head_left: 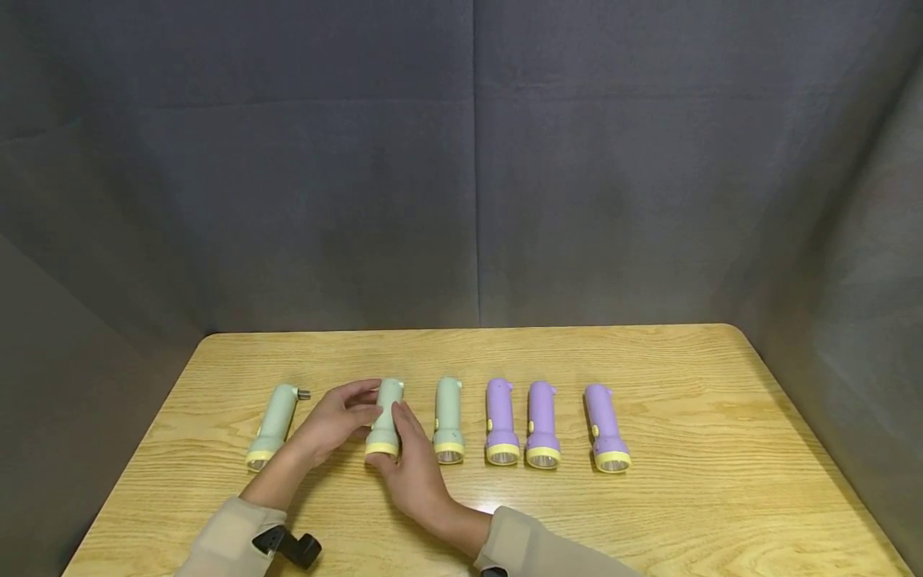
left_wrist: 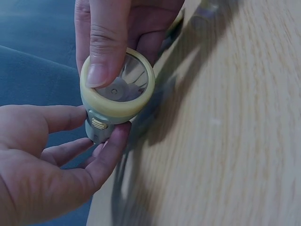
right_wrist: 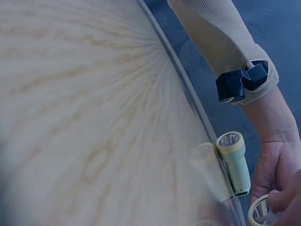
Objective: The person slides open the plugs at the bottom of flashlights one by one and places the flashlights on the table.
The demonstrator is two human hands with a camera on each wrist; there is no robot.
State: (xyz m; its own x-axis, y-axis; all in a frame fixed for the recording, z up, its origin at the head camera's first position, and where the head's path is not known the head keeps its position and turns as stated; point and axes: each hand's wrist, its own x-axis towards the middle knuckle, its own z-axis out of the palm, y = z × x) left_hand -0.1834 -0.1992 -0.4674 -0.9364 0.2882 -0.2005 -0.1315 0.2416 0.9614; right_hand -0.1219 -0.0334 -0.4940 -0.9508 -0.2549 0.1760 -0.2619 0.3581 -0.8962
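Both hands hold a pale green flashlight (head_left: 389,394) with a yellow rim, left of the table's middle. My left hand (head_left: 333,423) grips its body from the left, fingers and thumb around it near the yellow switch (left_wrist: 99,123). From the right, my right hand (head_left: 418,479) grips the same flashlight; its thumb (left_wrist: 99,70) lies over the rim and part of the lens. Another green flashlight (head_left: 274,421) lies beyond the left wrist, two metal prongs (head_left: 304,394) sticking out at its tail. Just right of the right hand lies a third green flashlight (head_left: 449,413).
Three purple flashlights, the nearest one (head_left: 500,409), a second (head_left: 542,413) and the far right one (head_left: 602,417), lie in the row with lenses toward me. The wooden table (head_left: 692,385) is bordered by dark grey cloth (head_left: 346,200) behind and at both sides.
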